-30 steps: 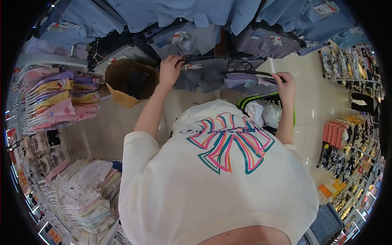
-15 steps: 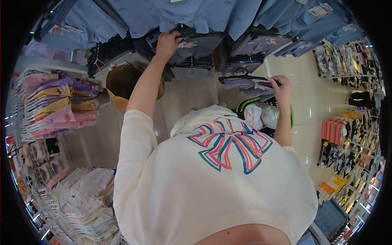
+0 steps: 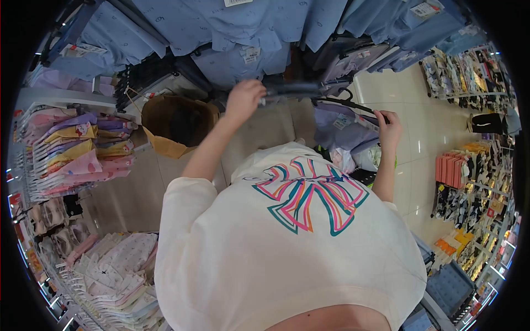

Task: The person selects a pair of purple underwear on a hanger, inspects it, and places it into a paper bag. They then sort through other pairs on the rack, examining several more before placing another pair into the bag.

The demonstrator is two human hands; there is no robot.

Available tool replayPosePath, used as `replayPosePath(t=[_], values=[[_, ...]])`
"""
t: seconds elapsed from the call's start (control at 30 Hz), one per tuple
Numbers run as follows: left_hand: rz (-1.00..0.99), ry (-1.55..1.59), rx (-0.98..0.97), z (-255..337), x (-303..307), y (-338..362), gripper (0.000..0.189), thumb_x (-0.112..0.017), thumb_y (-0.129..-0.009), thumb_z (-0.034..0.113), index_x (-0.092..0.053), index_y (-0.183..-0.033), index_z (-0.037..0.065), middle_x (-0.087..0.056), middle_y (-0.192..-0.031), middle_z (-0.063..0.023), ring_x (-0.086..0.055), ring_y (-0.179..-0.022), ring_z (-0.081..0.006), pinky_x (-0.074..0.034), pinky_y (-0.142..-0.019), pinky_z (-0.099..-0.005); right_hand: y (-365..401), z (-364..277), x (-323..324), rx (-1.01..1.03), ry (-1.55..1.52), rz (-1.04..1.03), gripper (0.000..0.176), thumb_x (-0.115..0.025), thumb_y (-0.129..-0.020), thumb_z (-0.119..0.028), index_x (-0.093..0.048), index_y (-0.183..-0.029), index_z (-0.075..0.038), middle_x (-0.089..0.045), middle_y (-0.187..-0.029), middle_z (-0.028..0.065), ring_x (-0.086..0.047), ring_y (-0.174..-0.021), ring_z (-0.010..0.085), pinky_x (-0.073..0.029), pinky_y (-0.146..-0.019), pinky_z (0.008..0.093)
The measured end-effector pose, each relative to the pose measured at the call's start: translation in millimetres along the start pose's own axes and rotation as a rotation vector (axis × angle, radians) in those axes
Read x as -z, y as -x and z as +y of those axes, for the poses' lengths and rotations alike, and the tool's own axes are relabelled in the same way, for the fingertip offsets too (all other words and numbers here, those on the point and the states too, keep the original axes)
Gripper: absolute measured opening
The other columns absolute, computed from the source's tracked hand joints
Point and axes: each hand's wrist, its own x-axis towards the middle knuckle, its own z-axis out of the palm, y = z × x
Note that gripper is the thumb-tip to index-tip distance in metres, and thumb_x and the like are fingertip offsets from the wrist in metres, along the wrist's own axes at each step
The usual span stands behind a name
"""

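Observation:
My left hand (image 3: 245,102) is closed on one end of a dark hanger (image 3: 292,89), which is blurred by motion in front of the rack. At the right, my right hand (image 3: 388,124) grips the end of a black hanger (image 3: 353,103). Lilac clothing (image 3: 337,129) with white tags hangs from that hanger. Blue shirts (image 3: 243,63) with tags hang on the rack just beyond my hands.
An open brown paper bag (image 3: 175,124) is at the left. Below the lilac clothing is a basket with plastic-wrapped items (image 3: 365,160). Racks of children's clothes (image 3: 83,143) line the left side. A person (image 3: 491,122) stands far right.
My left hand has come back from the rack and toward the right with a dark hanger. The lilac clothing now hangs lower and more spread out beside my right hand.

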Motion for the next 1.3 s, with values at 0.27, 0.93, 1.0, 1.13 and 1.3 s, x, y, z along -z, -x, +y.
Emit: replayPosePath(t=[0.27, 0.93, 1.0, 1.13, 1.3], values=[[0.032, 0.139, 0.065, 62.3, -4.4, 39.7, 0.011, -0.066, -0.068, 0.007, -0.062, -0.078, 0.004, -0.059, -0.086, -0.0061, -0.055, -0.077, -0.0258, -0.045, -0.067, -0.0349, -38.7, -12.1, -38.1, 0.208, -0.122, -0.076, 0.016, -0.067, -0.073, -0.016, -0.064, -0.074, 0.000, -0.060, -0.074, 0.0106, -0.057, -0.071, 0.0248, -0.043, -0.064, 0.0306], [0.098, 0.147, 0.266, 92.5, 10.8, 72.6, 0.014, -0.070, -0.064, 0.005, -0.063, -0.076, 0.003, -0.060, -0.086, -0.0078, -0.056, -0.075, -0.0265, -0.046, -0.065, -0.0340, -147.7, -153.2, -211.4, 0.273, -0.659, -0.301, 0.026, -0.071, -0.072, -0.032, -0.069, -0.084, -0.009, -0.067, -0.081, 0.0069, -0.061, -0.077, 0.0176, -0.045, -0.070, 0.0261], [0.090, 0.141, 0.292, 93.6, 12.6, 75.1, 0.015, -0.070, -0.063, 0.005, -0.064, -0.076, 0.003, -0.061, -0.086, -0.0079, -0.056, -0.076, -0.0265, -0.046, -0.065, -0.0341, -153.4, -155.3, -211.2, 0.285, -0.623, -0.161, 0.029, -0.069, -0.074, -0.036, -0.069, -0.085, -0.010, -0.066, -0.077, 0.0071, -0.063, -0.070, 0.0172, -0.046, -0.065, 0.0262], [0.091, 0.126, 0.333, 95.5, 17.8, 77.9, 0.015, -0.070, -0.063, 0.005, -0.064, -0.077, 0.003, -0.061, -0.085, -0.0078, -0.056, -0.076, -0.0263, -0.046, -0.066, -0.0340, -161.2, -147.9, -209.3, 0.292, -0.565, -0.198, 0.029, -0.068, -0.076, -0.032, -0.068, -0.087, -0.006, -0.066, -0.079, 0.0064, -0.060, -0.071, 0.0148, -0.045, -0.067, 0.0247], [0.086, 0.141, 0.349, 94.4, 13.8, 79.5, 0.014, -0.070, -0.064, 0.005, -0.064, -0.077, 0.003, -0.061, -0.085, -0.0071, -0.056, -0.076, -0.0259, -0.046, -0.065, -0.0336, -151.0, -140.2, -213.6, 0.421, -0.524, -0.232, 0.022, -0.067, -0.075, -0.029, -0.069, -0.084, -0.009, -0.066, -0.078, 0.0071, -0.061, -0.074, 0.0196, -0.046, -0.068, 0.0274]])
